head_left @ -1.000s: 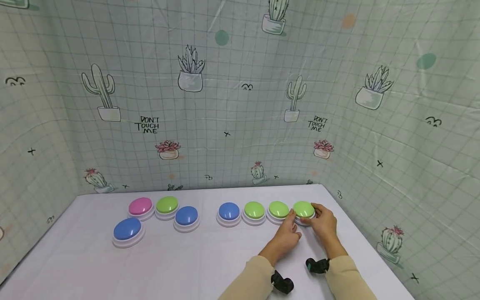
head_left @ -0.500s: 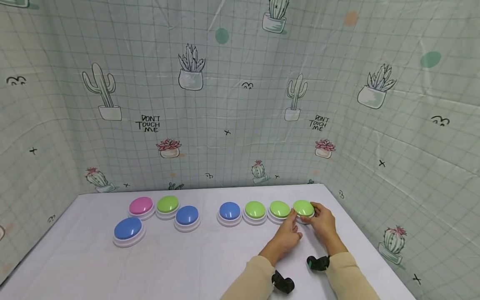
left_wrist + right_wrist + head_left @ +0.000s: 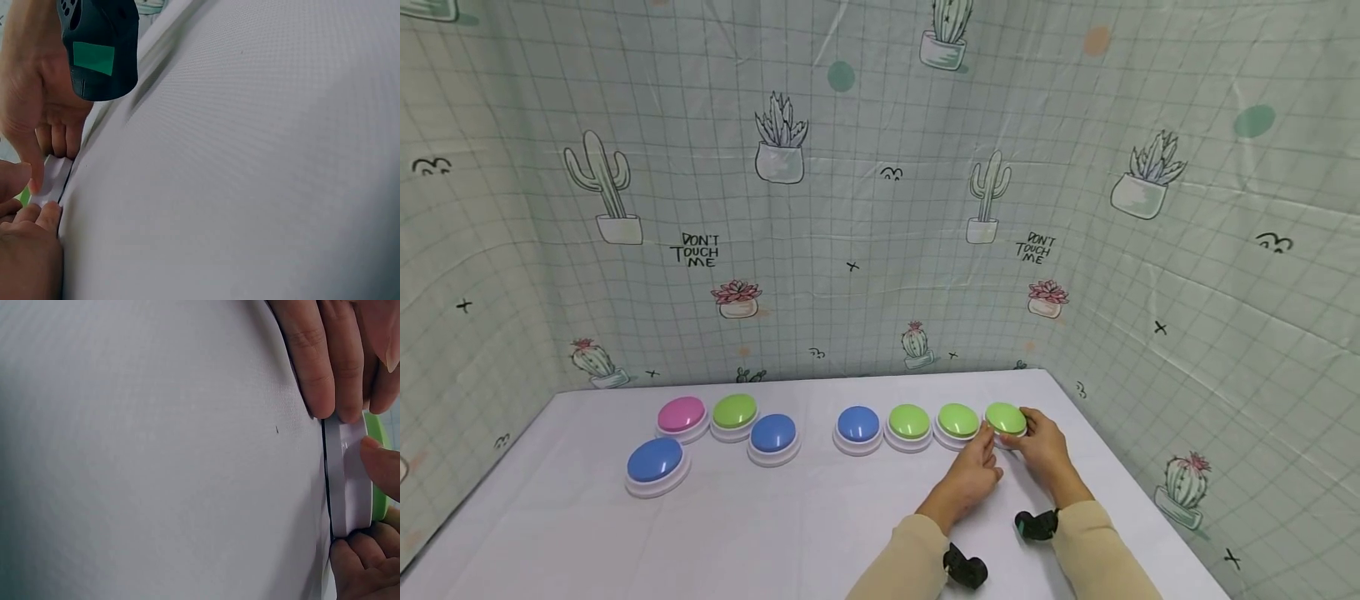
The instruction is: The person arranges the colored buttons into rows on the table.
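Note:
At the right end of the row, a green push button (image 3: 1005,419) with a white base (image 3: 350,481) stands flat on the table. My right hand (image 3: 1043,446) holds it, fingers at its right side and thumb across the front. From the left, my left hand (image 3: 972,475) touches the base with straight fingertips; its thumb stays off the button in the right wrist view. Directly left are a second green button (image 3: 958,421), a third green button (image 3: 908,422) and a blue button (image 3: 857,425). In the left wrist view, the hands partly hide the held button.
A loose group at the left holds a pink button (image 3: 681,414), a green button (image 3: 734,411), a blue button (image 3: 773,434) and another blue button (image 3: 655,460). A cactus-print cloth (image 3: 850,217) hangs around the white table (image 3: 700,542). Each wrist carries a black camera (image 3: 1037,525).
The rightmost green button has slid slightly left, nearer the green one beside it. My right hand has moved left with it; my left hand has hardly moved.

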A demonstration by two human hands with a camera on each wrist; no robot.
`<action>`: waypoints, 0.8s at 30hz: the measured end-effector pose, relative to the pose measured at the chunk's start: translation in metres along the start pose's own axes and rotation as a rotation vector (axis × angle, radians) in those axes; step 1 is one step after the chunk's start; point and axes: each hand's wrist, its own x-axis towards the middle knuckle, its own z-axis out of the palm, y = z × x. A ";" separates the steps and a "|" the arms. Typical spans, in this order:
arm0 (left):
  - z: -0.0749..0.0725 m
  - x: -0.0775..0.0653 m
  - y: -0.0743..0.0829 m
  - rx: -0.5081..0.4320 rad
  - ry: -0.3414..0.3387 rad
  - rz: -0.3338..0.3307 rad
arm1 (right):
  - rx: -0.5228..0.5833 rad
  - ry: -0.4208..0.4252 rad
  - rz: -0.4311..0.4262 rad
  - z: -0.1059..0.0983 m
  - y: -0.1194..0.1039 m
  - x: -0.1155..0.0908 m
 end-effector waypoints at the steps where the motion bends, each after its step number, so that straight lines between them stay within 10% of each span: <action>1: 0.000 0.000 0.000 -0.002 0.000 -0.002 | 0.002 -0.002 0.001 0.000 0.000 0.000; 24: 0.000 -0.001 0.000 0.004 0.016 0.017 | -0.010 -0.018 0.074 0.003 -0.002 0.001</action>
